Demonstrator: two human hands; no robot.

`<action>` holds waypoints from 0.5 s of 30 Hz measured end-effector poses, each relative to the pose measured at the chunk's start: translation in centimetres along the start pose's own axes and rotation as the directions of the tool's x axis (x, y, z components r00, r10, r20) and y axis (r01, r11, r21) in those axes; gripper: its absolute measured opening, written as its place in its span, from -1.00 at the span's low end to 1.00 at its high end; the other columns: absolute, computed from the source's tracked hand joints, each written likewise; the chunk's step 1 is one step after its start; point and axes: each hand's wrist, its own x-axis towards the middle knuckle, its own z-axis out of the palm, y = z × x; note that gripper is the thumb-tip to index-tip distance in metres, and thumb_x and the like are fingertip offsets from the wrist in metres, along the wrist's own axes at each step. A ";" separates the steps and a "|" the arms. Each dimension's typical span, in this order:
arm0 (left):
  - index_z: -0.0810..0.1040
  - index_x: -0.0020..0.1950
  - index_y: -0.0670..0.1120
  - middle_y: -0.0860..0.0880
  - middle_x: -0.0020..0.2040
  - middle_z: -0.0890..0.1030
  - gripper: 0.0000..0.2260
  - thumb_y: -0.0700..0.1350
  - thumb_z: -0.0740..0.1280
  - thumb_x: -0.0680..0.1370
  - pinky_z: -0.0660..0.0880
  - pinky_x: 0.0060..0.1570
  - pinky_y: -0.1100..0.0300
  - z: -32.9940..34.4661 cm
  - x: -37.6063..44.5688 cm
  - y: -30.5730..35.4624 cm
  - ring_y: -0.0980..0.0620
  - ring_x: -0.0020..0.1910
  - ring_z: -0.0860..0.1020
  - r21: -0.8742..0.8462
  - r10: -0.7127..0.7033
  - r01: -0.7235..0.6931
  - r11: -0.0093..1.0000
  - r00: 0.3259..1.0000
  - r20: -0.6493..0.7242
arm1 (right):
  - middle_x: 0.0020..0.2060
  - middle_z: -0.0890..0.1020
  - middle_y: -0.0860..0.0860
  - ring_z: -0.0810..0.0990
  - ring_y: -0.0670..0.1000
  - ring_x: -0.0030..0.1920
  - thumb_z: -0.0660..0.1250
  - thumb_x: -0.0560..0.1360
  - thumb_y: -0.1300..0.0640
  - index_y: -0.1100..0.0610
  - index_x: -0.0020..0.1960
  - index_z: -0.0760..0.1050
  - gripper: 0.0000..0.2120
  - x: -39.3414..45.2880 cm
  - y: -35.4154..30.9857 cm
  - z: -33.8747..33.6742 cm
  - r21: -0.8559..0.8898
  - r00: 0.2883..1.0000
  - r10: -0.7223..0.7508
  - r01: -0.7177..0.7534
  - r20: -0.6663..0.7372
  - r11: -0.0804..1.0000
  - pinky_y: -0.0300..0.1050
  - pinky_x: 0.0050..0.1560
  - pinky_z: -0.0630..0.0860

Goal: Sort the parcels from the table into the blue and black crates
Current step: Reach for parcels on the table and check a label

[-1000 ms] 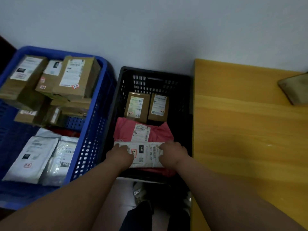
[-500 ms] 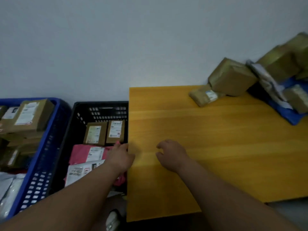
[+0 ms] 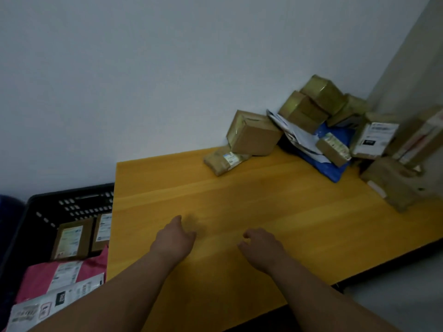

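Both hands hover over the bare middle of the yellow surface (image 3: 239, 188), left hand (image 3: 173, 240) and right hand (image 3: 262, 248), each grip loose and holding nothing. The parcel pile (image 3: 311, 130) sits in the far right corner, roughly nine or ten pieces, hard to count exactly. The black crate (image 3: 69, 204) on the left shows four parcels: two brown boxes (image 3: 69, 240), one pink mailer (image 3: 40, 279), one white mailer (image 3: 55, 303).
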 end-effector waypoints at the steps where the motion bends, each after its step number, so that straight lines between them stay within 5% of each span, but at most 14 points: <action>1: 0.07 0.58 -0.07 -0.12 0.48 0.34 -0.37 0.07 0.26 0.60 0.41 0.30 -0.04 0.0 0.7 0.5 -0.16 0.39 0.39 0.007 0.004 -0.004 1.000 1.000 0.004 | 0.45 0.32 0.03 0.36 0.11 0.40 0.11 0.63 -0.16 0.04 0.49 0.29 -0.51 0.3 0.3 -0.3 0.011 1.000 0.014 -0.014 0.004 1.000 0.13 0.38 0.33; 15: 0.36 0.47 -0.07 -0.10 0.45 0.38 -0.54 0.07 0.24 0.61 0.45 0.24 0.04 1.1 7.8 12.6 -0.12 0.33 0.43 0.126 0.178 -0.186 0.974 0.981 0.078 | 0.40 0.37 0.04 0.40 0.09 0.34 0.11 0.64 -0.09 0.05 0.46 0.32 -0.56 3.8 6.6 -9.0 0.095 0.976 0.166 -0.154 -0.141 0.984 0.02 0.32 0.38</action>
